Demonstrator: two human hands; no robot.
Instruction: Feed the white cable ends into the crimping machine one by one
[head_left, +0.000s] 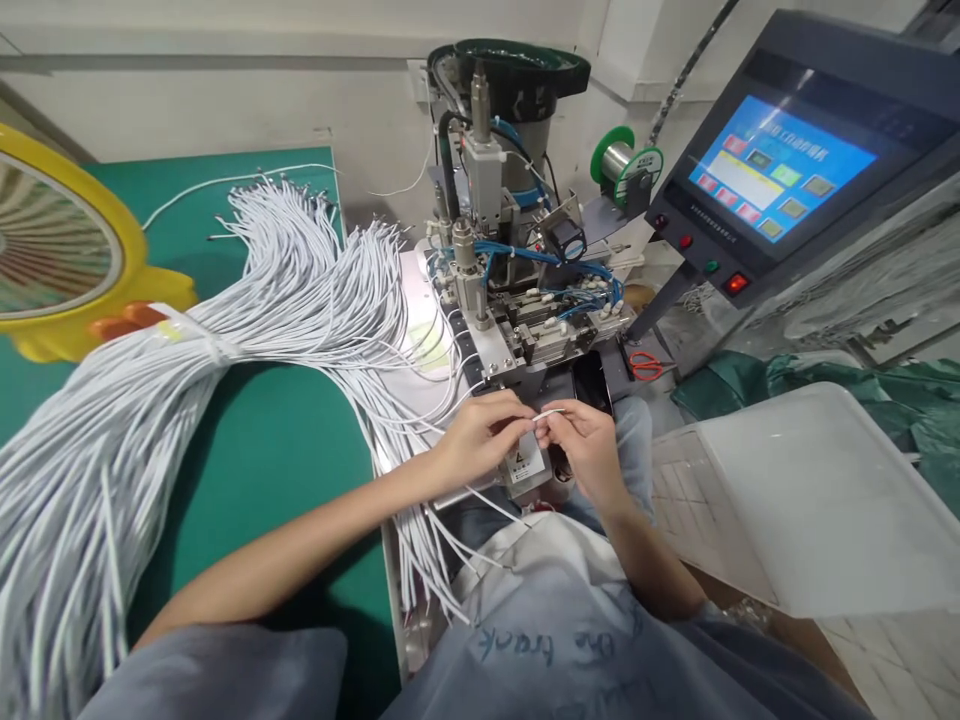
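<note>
1. White cable (550,412): slim, smooth, slightly curved; located before the metal machine (484,185).
2. Left hand (480,440) and right hand (589,448) pinch it narrowly between fingertips.
3. Cable bundle (300,300): pliant white strands, tied, across flat green tabletop (277,450).

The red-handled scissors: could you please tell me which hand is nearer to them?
Right: the right hand is below and to the left of the scissors in the picture; the left hand is farther left, beyond the right hand.
</note>
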